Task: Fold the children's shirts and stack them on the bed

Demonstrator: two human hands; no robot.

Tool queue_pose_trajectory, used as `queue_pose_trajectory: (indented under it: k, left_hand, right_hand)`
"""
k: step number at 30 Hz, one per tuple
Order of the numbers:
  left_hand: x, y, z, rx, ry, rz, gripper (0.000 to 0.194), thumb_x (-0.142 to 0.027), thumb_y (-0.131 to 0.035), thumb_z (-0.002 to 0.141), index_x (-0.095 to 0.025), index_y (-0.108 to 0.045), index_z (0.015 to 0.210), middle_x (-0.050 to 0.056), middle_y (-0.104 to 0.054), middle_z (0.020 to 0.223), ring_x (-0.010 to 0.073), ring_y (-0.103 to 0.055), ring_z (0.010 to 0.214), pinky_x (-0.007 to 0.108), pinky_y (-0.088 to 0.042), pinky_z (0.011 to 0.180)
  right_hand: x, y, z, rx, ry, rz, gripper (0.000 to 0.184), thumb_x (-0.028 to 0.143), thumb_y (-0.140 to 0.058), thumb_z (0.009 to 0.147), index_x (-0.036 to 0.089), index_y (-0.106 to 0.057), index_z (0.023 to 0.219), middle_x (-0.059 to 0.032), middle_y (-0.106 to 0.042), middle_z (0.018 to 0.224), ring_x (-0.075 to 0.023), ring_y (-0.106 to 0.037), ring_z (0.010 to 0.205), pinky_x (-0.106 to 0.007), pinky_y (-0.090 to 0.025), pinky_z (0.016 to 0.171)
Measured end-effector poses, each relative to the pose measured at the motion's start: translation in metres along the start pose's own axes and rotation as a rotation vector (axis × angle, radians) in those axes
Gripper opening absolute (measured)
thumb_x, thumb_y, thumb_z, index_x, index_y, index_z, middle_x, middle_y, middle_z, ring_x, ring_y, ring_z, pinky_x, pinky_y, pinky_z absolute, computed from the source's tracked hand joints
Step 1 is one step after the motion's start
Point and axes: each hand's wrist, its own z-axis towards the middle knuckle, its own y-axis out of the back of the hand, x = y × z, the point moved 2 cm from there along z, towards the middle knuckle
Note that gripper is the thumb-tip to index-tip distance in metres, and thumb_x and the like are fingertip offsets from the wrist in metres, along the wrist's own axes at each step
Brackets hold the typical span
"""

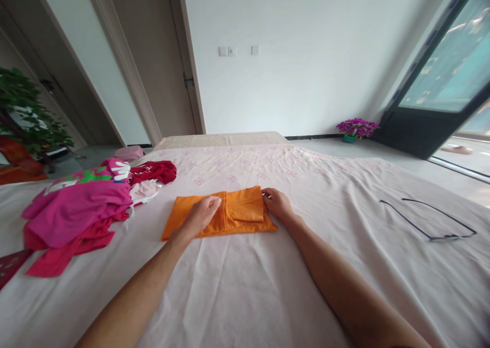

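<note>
A folded orange cloth (pixel 245 205), possibly a garment, lies flat on the pale bedsheet in front of me, with layered folds down its middle and its right part doubled over. My left hand (pixel 203 214) rests on its left half, fingers curled closed at the raised edge of the middle fold. At the right end, my right hand (pixel 278 203) has its fingers bent around the cloth's upper edge, pinching it. The fingertips of both hands are partly hidden.
A heap of pink and red clothes (pixel 88 200) sits at the left. Black-framed glasses (pixel 432 235) lie on the sheet (pixel 329 281) at the right. Beyond the bed stand purple flowers (pixel 358 127) on the floor and a leafy plant (pixel 26 113) at far left.
</note>
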Motion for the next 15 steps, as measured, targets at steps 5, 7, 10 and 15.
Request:
queue_pose_trajectory:
  k: [5,7,10,15]
  left_hand:
    - [0.029,0.003,-0.009,-0.167,-0.113,0.366,0.05,-0.043,-0.041,0.094,-0.018,-0.054,0.136,0.015,-0.052,0.143,0.0289,-0.044,0.135,0.047,-0.029,0.113]
    - [0.042,-0.002,-0.012,-0.15,-0.054,0.5,0.055,-0.046,-0.045,0.093,-0.018,-0.051,0.14,0.017,-0.044,0.149,0.034,-0.035,0.141,0.056,-0.022,0.114]
    - [0.055,-0.006,-0.013,-0.066,-0.04,0.515,0.058,-0.049,-0.042,0.094,-0.02,-0.048,0.143,0.016,-0.039,0.153,0.0343,-0.031,0.143,0.056,-0.022,0.114]
    - [0.084,0.026,-0.012,-0.287,0.081,0.407,0.054,-0.04,-0.044,0.091,-0.01,-0.052,0.135,0.022,-0.05,0.143,0.0325,-0.037,0.139,0.048,-0.029,0.113]
  right_hand:
    - [0.002,0.001,-0.001,-0.001,-0.014,-0.024,0.031,0.022,-0.048,0.087,0.024,-0.07,0.107,-0.0034,-0.072,0.109,-0.0179,-0.065,0.095,-0.023,-0.042,0.076]
    - [0.001,0.001,-0.001,0.005,-0.01,-0.018,0.03,0.022,-0.048,0.087,0.024,-0.07,0.107,-0.0031,-0.072,0.108,-0.0177,-0.065,0.095,-0.023,-0.042,0.077]
    - [0.001,0.0,-0.001,0.003,0.003,-0.006,0.03,0.021,-0.049,0.086,0.024,-0.071,0.107,-0.003,-0.072,0.108,-0.0179,-0.065,0.094,-0.024,-0.043,0.077]
    - [-0.002,-0.002,0.0,-0.056,-0.001,0.032,0.035,0.017,-0.048,0.085,0.022,-0.069,0.111,-0.0033,-0.072,0.107,-0.0174,-0.065,0.093,-0.025,-0.044,0.079]
